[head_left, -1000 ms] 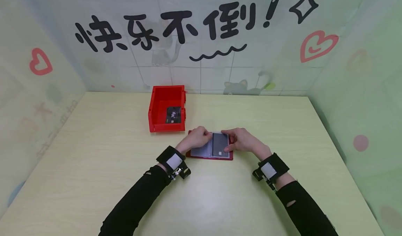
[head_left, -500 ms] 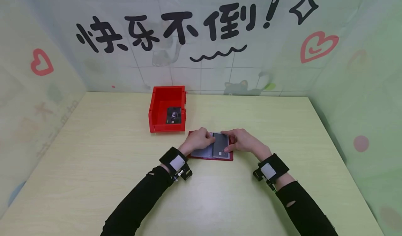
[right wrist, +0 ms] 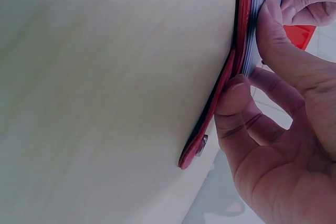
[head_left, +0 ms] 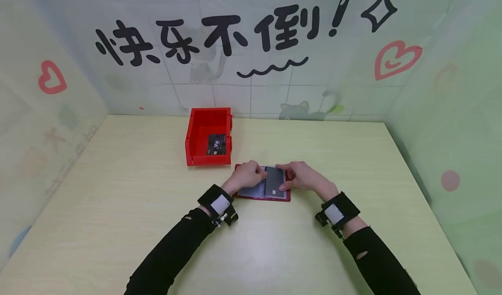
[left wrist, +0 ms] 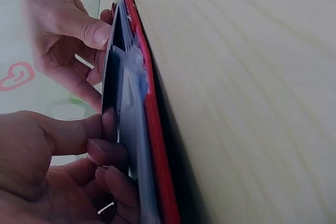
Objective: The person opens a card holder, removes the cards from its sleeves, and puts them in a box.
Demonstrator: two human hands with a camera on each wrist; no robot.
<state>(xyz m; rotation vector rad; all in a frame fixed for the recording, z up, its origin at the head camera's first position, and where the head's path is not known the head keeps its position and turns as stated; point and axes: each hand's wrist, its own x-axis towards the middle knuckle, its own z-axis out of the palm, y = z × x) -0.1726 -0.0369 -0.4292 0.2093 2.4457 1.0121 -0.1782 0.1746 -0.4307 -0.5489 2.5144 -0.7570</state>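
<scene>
A red card holder (head_left: 260,198) lies spread on the table, its clear plastic sleeves (head_left: 251,192) facing up. On its right half is a dark grey card (head_left: 274,182). My left hand (head_left: 247,174) reaches over the left half and pinches the card's left edge between thumb and fingers; the left wrist view shows the card (left wrist: 108,85) tilted up a little off the sleeves. At the right edge, my right hand (head_left: 303,175) grips the holder, thumb on top. In the right wrist view a strap with a metal snap (right wrist: 202,145) sticks out beside the right fingers.
Behind the card holder, to the left, stands a red bin (head_left: 209,160). A black card marked "Vip" (head_left: 217,144) lies inside it. Printed cloth walls (head_left: 251,96) enclose the table (head_left: 117,190) at the back and sides.
My left hand has shifted slightly right, its fingertips coming to the grey card's left edge. The right hand and card holder have stayed in place.
</scene>
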